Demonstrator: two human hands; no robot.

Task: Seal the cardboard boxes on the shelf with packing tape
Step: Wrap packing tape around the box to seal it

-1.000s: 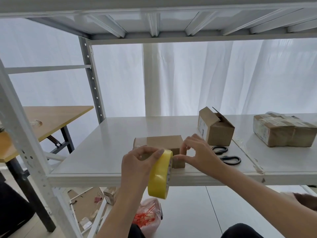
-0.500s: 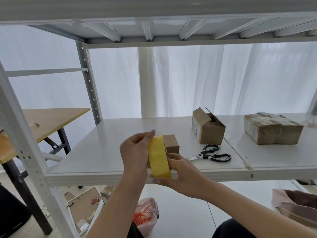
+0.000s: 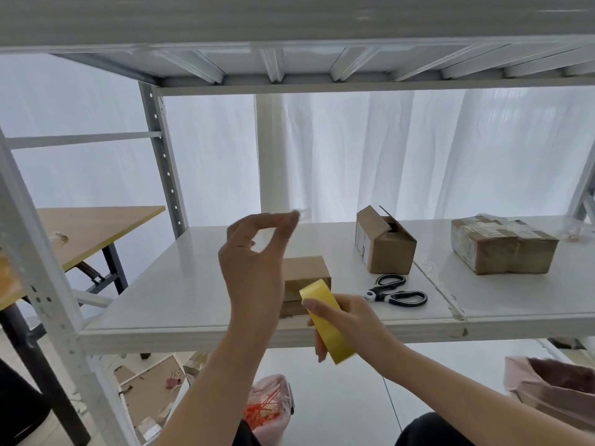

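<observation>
My right hand [image 3: 355,320] grips a yellow roll of packing tape [image 3: 326,326] at the shelf's front edge. My left hand [image 3: 254,268] is raised above it, thumb and forefinger pinched on a faint clear strip, the tape's free end. Behind my left hand a small closed cardboard box [image 3: 307,272] sits on the white shelf [image 3: 180,297], partly hidden. Further right stands a cardboard box with open flaps [image 3: 384,249]. A box wrapped in tape [image 3: 502,246] lies at the far right.
Black-handled scissors [image 3: 396,291] lie on the shelf just right of my right hand. The upper shelf [image 3: 289,37] hangs low overhead. A wooden table [image 3: 93,226] stands at the left. A bag of orange ties [image 3: 264,410] sits on the floor below.
The roll passed from my left hand to my right. My left hand then rose up and away from the roll, pinching the tape end. The view shifted slightly left.
</observation>
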